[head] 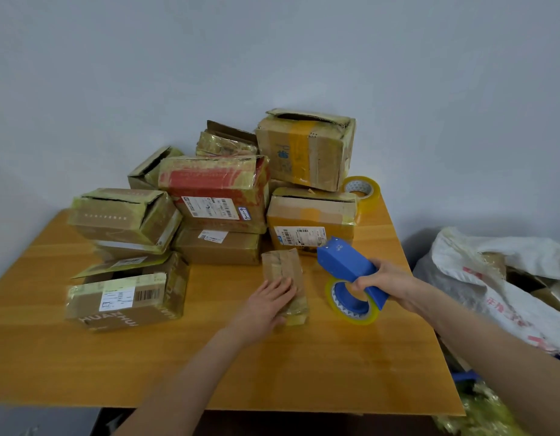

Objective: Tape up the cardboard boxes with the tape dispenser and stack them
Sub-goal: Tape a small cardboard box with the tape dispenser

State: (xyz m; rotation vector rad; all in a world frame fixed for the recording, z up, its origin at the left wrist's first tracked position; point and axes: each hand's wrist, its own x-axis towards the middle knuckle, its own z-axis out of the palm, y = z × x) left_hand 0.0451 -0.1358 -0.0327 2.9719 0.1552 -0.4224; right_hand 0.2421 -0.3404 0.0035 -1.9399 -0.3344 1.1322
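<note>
Both forearms reach in from the near edge over the wooden table (209, 357). The left hand (269, 305) lies palm down on the near end of a small box (283, 265), fingers nearly straight and pressing its top. That box lies flat at mid-table, long side running away from the person, wrapped in yellowish tape.

Just right of it, the right hand (388, 280) is curled tightly round the handle of the blue dispenser (344, 262). Its nose points up and away toward the pile, and its yellow tape roll (351, 316) hangs low; whether the roll touches the table I cannot tell.

To the left, a box printed HUANHUI (124, 302) sits with a flap open, and a tilted box (124, 218) rests above it. Past the small box, a flat brown box (217, 247) carries a red-taped box (216, 190). Right of those, a box with a white label (310, 221) bears a big worn box (307, 149) with its top gaping. Two smaller open boxes (153, 168) stand at the back.

A spare roll (362, 191) stands at the far right corner, touching the labelled box. Off the table to the right lies a white sack (492, 278) with red print. A plain wall (272, 58) is behind.
</note>
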